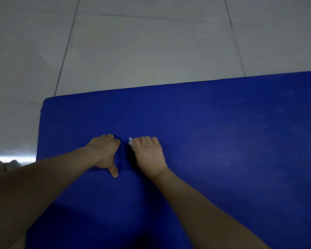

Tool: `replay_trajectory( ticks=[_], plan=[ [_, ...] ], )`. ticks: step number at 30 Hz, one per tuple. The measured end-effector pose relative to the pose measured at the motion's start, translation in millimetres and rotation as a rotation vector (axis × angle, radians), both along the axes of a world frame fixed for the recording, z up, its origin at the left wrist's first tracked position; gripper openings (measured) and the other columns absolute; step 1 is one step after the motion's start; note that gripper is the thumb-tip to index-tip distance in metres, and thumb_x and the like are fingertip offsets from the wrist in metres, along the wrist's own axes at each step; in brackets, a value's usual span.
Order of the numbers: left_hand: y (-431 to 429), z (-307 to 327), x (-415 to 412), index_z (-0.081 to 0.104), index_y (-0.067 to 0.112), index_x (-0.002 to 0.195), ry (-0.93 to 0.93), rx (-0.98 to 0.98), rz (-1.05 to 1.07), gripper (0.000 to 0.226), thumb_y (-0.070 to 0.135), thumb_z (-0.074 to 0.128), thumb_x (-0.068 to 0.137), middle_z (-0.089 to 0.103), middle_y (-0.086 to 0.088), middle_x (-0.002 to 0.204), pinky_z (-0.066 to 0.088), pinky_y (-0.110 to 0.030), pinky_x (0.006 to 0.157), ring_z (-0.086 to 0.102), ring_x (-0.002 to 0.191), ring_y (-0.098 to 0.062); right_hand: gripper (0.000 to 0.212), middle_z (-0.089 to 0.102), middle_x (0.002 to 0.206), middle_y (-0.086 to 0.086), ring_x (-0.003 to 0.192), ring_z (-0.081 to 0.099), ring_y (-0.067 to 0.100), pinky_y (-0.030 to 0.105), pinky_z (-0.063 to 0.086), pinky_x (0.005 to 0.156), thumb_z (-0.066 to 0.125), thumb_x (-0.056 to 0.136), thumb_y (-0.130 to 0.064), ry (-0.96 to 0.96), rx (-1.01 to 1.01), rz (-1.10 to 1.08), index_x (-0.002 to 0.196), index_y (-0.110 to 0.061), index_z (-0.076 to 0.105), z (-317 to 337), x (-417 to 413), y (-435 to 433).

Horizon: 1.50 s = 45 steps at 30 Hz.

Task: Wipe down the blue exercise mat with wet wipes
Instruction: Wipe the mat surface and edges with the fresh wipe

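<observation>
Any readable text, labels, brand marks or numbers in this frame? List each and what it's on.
None readable. The blue mat shows no print or logo, and the floor tiles carry no markings. The scrap of wet wipe showing at the right hand is too small and blurred to show any.

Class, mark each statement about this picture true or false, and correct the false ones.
1. The left hand and the right hand both rest on the blue exercise mat. True.
2. The wet wipe is under the left hand. False: it peeks out beside the right hand's fingers.
3. The mat lies on a tiled floor. True.
4. The mat is rolled up. False: it lies spread flat.
</observation>
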<state>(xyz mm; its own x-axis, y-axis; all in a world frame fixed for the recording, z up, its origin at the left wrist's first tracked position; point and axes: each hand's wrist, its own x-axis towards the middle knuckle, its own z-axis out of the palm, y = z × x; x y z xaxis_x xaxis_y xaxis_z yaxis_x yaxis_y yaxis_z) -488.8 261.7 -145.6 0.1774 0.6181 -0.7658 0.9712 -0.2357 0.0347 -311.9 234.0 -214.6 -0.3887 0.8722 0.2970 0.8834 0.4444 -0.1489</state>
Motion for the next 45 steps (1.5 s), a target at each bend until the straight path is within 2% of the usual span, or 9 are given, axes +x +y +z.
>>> replay_trajectory(
  ticks=[6, 13, 19, 25, 30, 35, 37, 41, 45],
  plan=[
    [-0.5, 0.2, -1.0, 0.045, 0.020, 0.138, -0.006, -0.008, 0.005, 0.109, 0.072, 0.085, 0.052, 0.042, 0.004, 0.121, 0.049, -0.030, 0.091, 0.046, 0.108, -0.016, 0.028, 0.057, 0.065, 0.009, 0.058, 0.057, 0.032, 0.040, 0.042, 0.057, 0.055, 0.103, -0.023, -0.058, 0.009, -0.361, 0.077, -0.014, 0.051, -3.0, 130.5, 63.0],
    [1.0, 0.0, 1.3, 0.049, 0.020, 0.127, 0.016, -0.014, -0.012, 0.099, 0.073, 0.085, 0.051, 0.042, 0.004, 0.115, 0.050, -0.030, 0.088, 0.047, 0.103, -0.016, 0.029, 0.059, 0.072, 0.020, 0.060, 0.049, 0.029, 0.038, 0.031, 0.062, 0.041, 0.109, -0.026, -0.025, -0.058, -0.802, 0.093, -0.004, 0.051, -6.5, 230.7, 81.7],
    [2.2, -0.1, 1.4, 0.050, 0.019, 0.126, 0.008, -0.013, 0.000, 0.096, 0.072, 0.085, 0.053, 0.042, 0.004, 0.113, 0.045, -0.026, 0.082, 0.047, 0.101, -0.016, 0.022, 0.054, 0.062, 0.012, 0.051, 0.051, 0.028, 0.034, 0.029, 0.051, 0.054, 0.103, -0.019, 0.002, 0.023, -0.586, 0.083, -0.009, 0.053, -8.4, 121.1, 74.7],
    [0.9, -2.6, -0.7, 0.047, 0.020, 0.137, 0.019, -0.007, -0.020, 0.105, 0.072, 0.085, 0.054, 0.047, 0.001, 0.125, 0.050, -0.032, 0.095, 0.049, 0.108, -0.017, 0.012, 0.057, 0.070, 0.008, 0.063, 0.054, 0.027, 0.040, 0.044, 0.061, 0.059, 0.100, -0.019, 0.062, -0.060, -0.281, 0.091, -0.013, 0.059, -5.5, -4.6, 33.0],
    [1.6, -1.6, -2.6, 0.047, 0.022, 0.132, 0.003, -0.012, -0.054, 0.100, 0.074, 0.083, 0.055, 0.045, 0.003, 0.117, 0.047, -0.029, 0.087, 0.046, 0.101, -0.015, 0.022, 0.058, 0.070, 0.005, 0.062, 0.054, 0.023, 0.038, 0.045, 0.065, 0.046, 0.104, -0.023, 0.002, -0.050, -0.006, 0.089, -0.014, 0.060, 3.3, -12.1, 31.4],
    [15.2, 4.3, -13.8, 0.052, 0.023, 0.089, -0.080, -0.039, 0.061, 0.061, 0.068, 0.083, 0.062, 0.054, 0.009, 0.092, 0.043, -0.026, 0.064, 0.053, 0.080, -0.012, 0.025, 0.056, 0.063, 0.008, 0.054, 0.054, 0.029, 0.035, 0.034, 0.054, 0.057, 0.102, -0.023, -0.068, -0.022, -0.304, 0.078, -0.013, 0.054, 0.3, 86.9, 81.6],
    [27.0, 7.5, -18.3, 0.052, 0.024, 0.084, -0.101, 0.041, 0.148, 0.055, 0.065, 0.083, 0.065, 0.058, 0.009, 0.085, 0.041, -0.026, 0.059, 0.053, 0.073, -0.010, 0.028, 0.056, 0.062, 0.012, 0.052, 0.054, 0.031, 0.036, 0.033, 0.053, 0.053, 0.104, -0.022, -0.090, -0.057, -0.454, 0.078, -0.010, 0.052, -2.6, 143.4, 95.1],
    [32.0, 4.7, -28.2, 0.048, 0.023, 0.094, -0.042, 0.137, 0.295, 0.075, 0.077, 0.082, 0.054, 0.053, 0.007, 0.097, 0.052, -0.032, 0.070, 0.055, 0.084, -0.012, 0.028, 0.058, 0.069, 0.018, 0.059, 0.051, 0.031, 0.039, 0.035, 0.059, 0.041, 0.107, -0.024, -0.067, -0.099, -0.712, 0.090, -0.004, 0.051, -1.1, 222.4, 104.9],
    [32.3, 0.8, -30.0, 0.044, 0.023, 0.117, -0.058, 0.043, 0.379, 0.094, 0.075, 0.085, 0.050, 0.050, 0.002, 0.117, 0.055, -0.039, 0.087, 0.055, 0.100, -0.017, 0.026, 0.059, 0.070, 0.019, 0.057, 0.050, 0.030, 0.037, 0.033, 0.056, 0.041, 0.108, -0.022, -0.003, -0.053, -0.764, 0.094, -0.003, 0.052, -9.9, 200.7, 105.3]
  ],
)
